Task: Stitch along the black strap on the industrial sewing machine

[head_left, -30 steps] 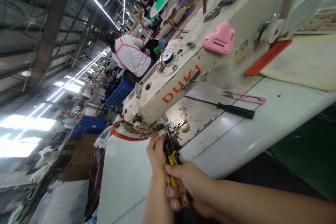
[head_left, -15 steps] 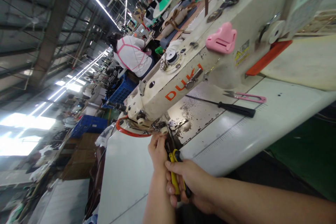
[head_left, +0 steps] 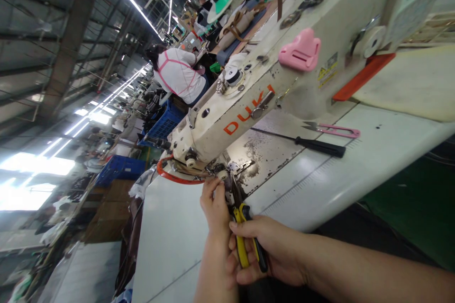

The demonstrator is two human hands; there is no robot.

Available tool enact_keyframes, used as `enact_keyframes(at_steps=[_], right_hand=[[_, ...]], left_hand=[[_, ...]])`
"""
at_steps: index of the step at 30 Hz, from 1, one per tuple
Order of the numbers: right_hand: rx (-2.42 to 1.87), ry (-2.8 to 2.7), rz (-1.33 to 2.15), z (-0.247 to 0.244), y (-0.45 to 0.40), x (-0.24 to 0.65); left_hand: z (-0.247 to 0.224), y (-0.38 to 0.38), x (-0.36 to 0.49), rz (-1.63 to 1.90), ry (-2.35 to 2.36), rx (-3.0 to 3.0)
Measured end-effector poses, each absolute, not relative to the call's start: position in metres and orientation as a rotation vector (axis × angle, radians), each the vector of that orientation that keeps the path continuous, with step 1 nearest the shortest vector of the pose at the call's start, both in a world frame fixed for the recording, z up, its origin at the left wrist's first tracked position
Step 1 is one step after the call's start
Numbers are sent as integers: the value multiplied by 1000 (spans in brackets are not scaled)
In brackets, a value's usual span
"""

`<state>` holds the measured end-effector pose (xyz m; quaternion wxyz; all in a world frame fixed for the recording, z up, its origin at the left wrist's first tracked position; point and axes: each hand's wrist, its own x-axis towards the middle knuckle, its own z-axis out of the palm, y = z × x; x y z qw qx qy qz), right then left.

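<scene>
My right hand [head_left: 263,246] is closed around the yellow-and-black handles of a pair of pliers [head_left: 241,232]. The jaws reach up to the metal parts under the head of the sewing machine [head_left: 220,128]; whether they grip anything is too small to make out. Beside them, my left hand [head_left: 215,203] has its fingers bent and drawn together at a small pale round knob [head_left: 222,175] near the needle area. What those fingertips hold, if anything, is hidden. A hinged metal piece [head_left: 243,168] lies just right of the jaws.
On the machine bed lies a black-handled screwdriver [head_left: 320,147] next to pink thread snips [head_left: 334,130]. A pink plastic holder [head_left: 300,50] sticks to the machine arm. An orange-red curved guard [head_left: 177,179] juts out left. Blue crates [head_left: 121,170] and a seated person [head_left: 181,73] are beyond.
The pliers and my right hand have shifted slightly right, and the handles have spread further apart. My left hand stays at nearly the same place.
</scene>
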<state>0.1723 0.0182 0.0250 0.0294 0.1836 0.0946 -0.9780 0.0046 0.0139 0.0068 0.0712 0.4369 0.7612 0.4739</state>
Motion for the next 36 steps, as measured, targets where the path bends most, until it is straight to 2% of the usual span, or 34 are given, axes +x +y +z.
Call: enact_keyframes(at_steps=[21,36], right_hand=[[423,185,-3021,14,17,169],[480,196,-2987,18,18,170]], left_hand=[[10,15,8,1360,2271,1325],[6,12,6,1343,2278,1398]])
